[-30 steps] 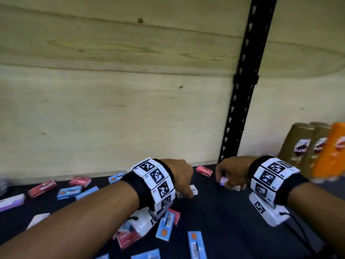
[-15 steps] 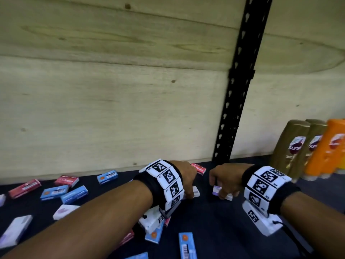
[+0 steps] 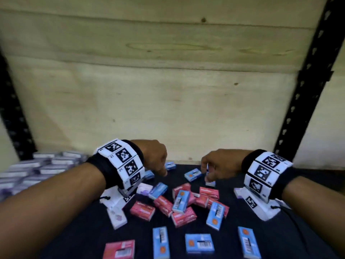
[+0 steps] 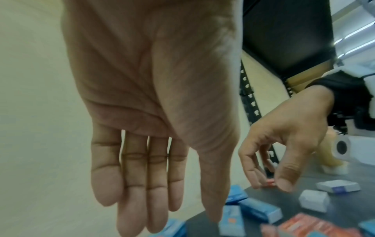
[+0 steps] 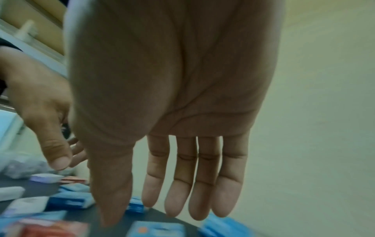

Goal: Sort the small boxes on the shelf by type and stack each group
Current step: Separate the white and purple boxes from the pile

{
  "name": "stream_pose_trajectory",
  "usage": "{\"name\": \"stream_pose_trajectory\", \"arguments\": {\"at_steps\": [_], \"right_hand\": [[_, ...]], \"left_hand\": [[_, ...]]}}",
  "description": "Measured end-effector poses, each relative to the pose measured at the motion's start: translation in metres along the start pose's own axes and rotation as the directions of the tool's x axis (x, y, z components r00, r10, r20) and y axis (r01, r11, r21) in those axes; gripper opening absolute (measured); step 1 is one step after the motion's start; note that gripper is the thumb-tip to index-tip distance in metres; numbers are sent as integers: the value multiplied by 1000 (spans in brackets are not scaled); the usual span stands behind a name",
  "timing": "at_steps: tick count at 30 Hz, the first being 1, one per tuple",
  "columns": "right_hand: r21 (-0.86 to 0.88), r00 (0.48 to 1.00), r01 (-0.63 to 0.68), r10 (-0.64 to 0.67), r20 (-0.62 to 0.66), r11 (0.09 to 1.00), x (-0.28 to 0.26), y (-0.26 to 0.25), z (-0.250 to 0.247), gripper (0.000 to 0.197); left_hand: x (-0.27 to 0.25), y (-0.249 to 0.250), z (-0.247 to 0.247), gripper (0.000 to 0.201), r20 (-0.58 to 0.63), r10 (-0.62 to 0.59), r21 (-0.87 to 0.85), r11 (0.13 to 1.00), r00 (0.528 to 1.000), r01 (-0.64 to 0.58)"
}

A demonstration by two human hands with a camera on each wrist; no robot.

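Note:
Small red boxes [image 3: 142, 210], blue boxes [image 3: 198, 243] and white-lilac boxes [image 3: 117, 216] lie mixed on the dark shelf [image 3: 186, 230]. My left hand [image 3: 162, 171] hangs over the back of the pile, near a blue box [image 3: 170, 165]. The left wrist view shows this left hand [image 4: 162, 213] with straight fingers and nothing in it. My right hand [image 3: 208, 176] hovers just above a small white box [image 3: 210, 183], beside another blue box [image 3: 193, 174]. Seen in the right wrist view, the right hand [image 5: 162, 213] is empty, fingers pointing down.
Many white-lilac boxes [image 3: 43, 165] are heaped at the shelf's far left. A plywood back wall [image 3: 168, 100] closes the rear. Black perforated uprights stand at the right [image 3: 306, 86] and left [image 3: 13, 118]. More blue boxes [image 3: 248, 242] and a red box [image 3: 119, 249] lie near the front edge.
My view and both hands have shifted left; the bottles are out of frame. Each hand was curled at a small white box before; both now hang empty over the mixed pile.

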State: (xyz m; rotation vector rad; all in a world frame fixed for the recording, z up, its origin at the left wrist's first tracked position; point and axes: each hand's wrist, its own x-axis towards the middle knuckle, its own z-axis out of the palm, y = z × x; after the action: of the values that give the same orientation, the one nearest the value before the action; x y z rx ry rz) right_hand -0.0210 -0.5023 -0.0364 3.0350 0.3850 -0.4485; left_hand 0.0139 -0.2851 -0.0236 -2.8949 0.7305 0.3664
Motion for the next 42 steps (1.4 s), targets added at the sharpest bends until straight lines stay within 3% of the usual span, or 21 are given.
{"name": "stream_pose_trajectory", "arguments": {"at_steps": [4, 10, 13, 18, 23, 28, 31, 36, 42], "right_hand": [[-4, 988, 157, -156, 8, 988, 33, -57, -5, 30], [-30, 945, 326, -325, 20, 945, 63, -124, -8, 29], [-89, 945, 327, -323, 54, 941, 74, -145, -7, 33], [-226, 950, 300, -269, 160, 927, 86, -159, -4, 47], [-192, 944, 315, -286, 164, 930, 87, -160, -1, 47], [-92, 953, 300, -295, 66, 950, 83, -153, -3, 43], [-54, 957, 290, -288, 29, 956, 75, -138, -10, 42], [-81, 979, 205, -205, 3, 975, 51, -97, -15, 47], [-61, 999, 42, -42, 4, 997, 6, -32, -13, 41]], "left_hand": [[-39, -64, 19, 34, 13, -164, 16, 986, 986, 164], [-74, -117, 34, 27, 61, -291, 37, 957, 955, 289], [-77, -130, 41, 32, 77, -329, 18, 944, 941, 329], [-65, -123, 55, 60, 160, -285, 10, 958, 945, 288], [-54, -97, 63, 61, 205, -285, 62, 959, 936, 278], [-53, -93, 65, 42, 207, -251, 59, 968, 946, 244], [-54, -97, 58, 40, 189, -239, 47, 971, 952, 234], [-42, -83, 35, 39, 96, -179, 68, 983, 979, 173], [-18, -16, 5, 45, 31, -8, 28, 1000, 999, 7]]}}
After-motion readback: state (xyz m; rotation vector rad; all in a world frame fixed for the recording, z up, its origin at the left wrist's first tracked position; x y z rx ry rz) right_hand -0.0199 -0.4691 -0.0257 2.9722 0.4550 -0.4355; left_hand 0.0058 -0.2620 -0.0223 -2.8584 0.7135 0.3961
